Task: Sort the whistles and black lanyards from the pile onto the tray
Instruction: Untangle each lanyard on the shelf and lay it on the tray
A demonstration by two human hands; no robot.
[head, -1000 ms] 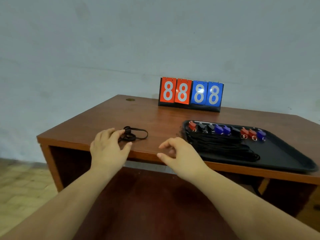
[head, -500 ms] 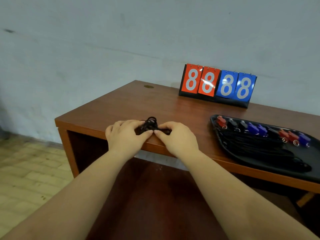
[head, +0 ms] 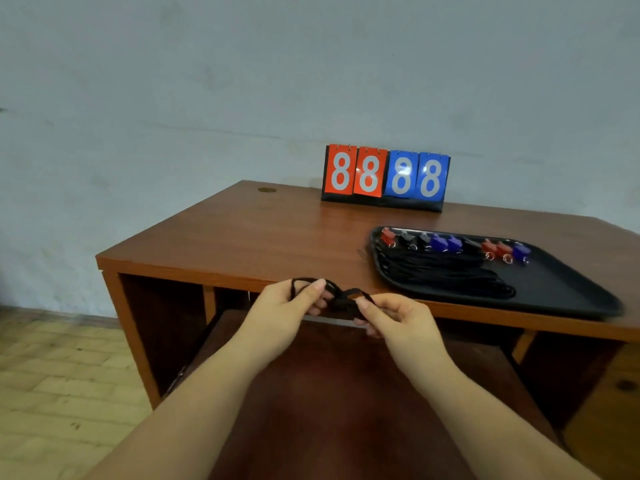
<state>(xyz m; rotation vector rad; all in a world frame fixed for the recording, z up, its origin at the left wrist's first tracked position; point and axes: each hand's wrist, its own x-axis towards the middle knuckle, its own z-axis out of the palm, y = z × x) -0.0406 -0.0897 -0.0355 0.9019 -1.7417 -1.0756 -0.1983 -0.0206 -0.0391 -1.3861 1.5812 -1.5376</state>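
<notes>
Head view, close, angled down over desk [head: 242,237] front edge.

My reddish-brown wooden worktop [head: 242,237] stands against a pale, scuffed grey-blue wall [head: 207,81]. A flip scoreboard [head: 384,176] reading 88 in red and 88 in blue sits at its back edge. Left of me, the floor [head: 52,375] is worn yellowish tile.

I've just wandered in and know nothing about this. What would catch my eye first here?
Probably the flip scoreboard at the back of the desk, showing 88 in red and 88 in blue. Next, the two hands at the front edge: the left hand and right hand both pinch a black lanyard. To the right, a black tray holds a row of whistles above bundled cords.
</notes>
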